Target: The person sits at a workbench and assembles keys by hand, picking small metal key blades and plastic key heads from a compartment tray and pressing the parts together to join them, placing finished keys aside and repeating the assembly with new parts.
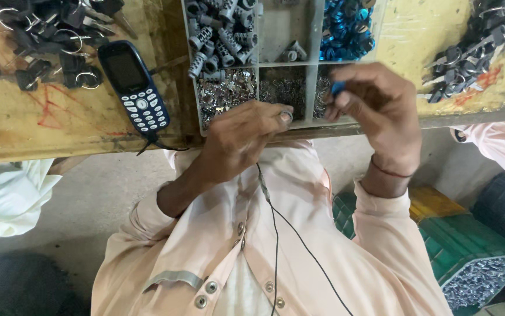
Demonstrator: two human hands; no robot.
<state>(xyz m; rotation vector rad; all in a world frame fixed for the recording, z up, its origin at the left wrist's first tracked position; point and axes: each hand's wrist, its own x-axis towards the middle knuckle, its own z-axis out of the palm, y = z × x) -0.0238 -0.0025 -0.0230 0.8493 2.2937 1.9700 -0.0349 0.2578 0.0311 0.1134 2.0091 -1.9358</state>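
Right hand (375, 111) fingertips pinching blue cap (338, 88)

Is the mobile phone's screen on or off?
Off: the mobile phone lies face up on the wooden table with a dark, blank screen.

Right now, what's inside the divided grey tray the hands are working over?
The tray holds grey ribbed cylinders, blue caps and small shiny metal bits. The left hand and right hand, pinching a blue piece, cover the near edge.

dark blank phone screen (125, 69), workbench left
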